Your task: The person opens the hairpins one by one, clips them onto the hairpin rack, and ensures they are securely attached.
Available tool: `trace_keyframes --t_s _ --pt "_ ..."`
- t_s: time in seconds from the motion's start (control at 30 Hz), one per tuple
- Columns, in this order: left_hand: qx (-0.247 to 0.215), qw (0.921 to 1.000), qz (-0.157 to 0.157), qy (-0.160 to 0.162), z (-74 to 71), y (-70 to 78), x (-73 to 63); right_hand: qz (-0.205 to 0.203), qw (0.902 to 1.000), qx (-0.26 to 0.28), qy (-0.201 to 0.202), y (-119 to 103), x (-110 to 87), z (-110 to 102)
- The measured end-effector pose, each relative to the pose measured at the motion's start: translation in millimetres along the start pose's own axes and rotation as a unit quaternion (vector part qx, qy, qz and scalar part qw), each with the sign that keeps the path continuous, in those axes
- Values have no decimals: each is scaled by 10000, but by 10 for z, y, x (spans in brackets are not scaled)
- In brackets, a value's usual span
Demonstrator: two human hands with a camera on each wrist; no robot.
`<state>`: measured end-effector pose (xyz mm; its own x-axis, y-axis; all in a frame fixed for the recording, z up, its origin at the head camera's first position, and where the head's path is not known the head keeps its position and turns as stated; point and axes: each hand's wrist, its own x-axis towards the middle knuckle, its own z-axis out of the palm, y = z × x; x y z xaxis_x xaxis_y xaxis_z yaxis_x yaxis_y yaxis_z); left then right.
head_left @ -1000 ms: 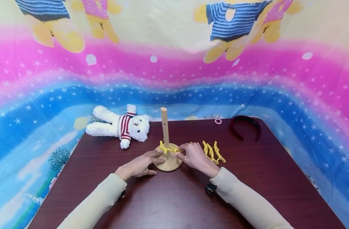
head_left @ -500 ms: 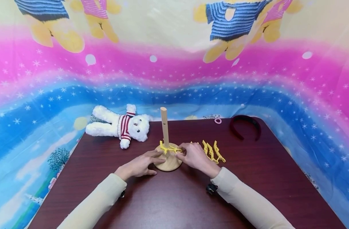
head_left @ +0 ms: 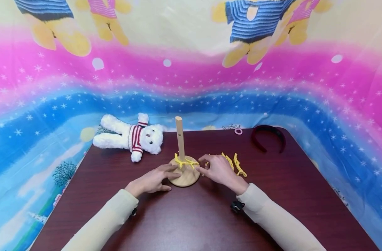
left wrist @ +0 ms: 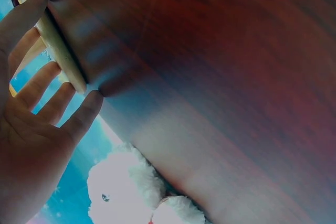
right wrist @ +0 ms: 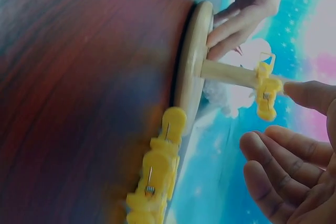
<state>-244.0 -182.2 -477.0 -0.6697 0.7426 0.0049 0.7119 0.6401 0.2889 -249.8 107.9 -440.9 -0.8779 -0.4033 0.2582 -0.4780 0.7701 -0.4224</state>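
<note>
A round wooden base [head_left: 187, 179] carries an upright wooden post [head_left: 180, 139]. A yellow spring clip [right wrist: 266, 98] is attached to the post and sticks out sideways above the base, as the head view shows too. My left hand [head_left: 152, 179] lies with fingers spread along the base's left rim, fingertips touching it. To the right of the clip is my right hand [head_left: 220, 169], its thumb and fingers parted and nothing held between them. In the right wrist view the thumb tip is right at the clip. Several more yellow clips [head_left: 239, 165] lie beyond the right hand, partly hidden by it.
A white teddy bear [head_left: 135, 137] in a striped sweater lies at the back left of the dark red table [head_left: 184, 219]. At the back right are a pink ring [head_left: 238, 131] and a dark red headband [head_left: 267, 129]. A printed cloth [head_left: 191, 101] hangs behind the table.
My right hand has let go of the clip's end and shifted slightly right, its fingers parting. The clip stays on the post. My left hand has not moved.
</note>
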Motion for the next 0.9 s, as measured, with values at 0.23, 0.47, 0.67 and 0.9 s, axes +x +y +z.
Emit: trace_keyframes --t_s 0.23,0.47,0.67,0.9 --pt "0 10000 5 13 -10 8 -5 231 9997 114 38 142 -69 -127" --pt "11 10000 36 24 -26 26 -20 436 9988 215 90 310 -152 -234" --pt "-62 10000 -25 -22 -28 36 -17 625 9973 361 115 432 -225 -337" --pt "-29 10000 -40 -26 -14 30 -17 801 9959 362 189 610 -299 -378"
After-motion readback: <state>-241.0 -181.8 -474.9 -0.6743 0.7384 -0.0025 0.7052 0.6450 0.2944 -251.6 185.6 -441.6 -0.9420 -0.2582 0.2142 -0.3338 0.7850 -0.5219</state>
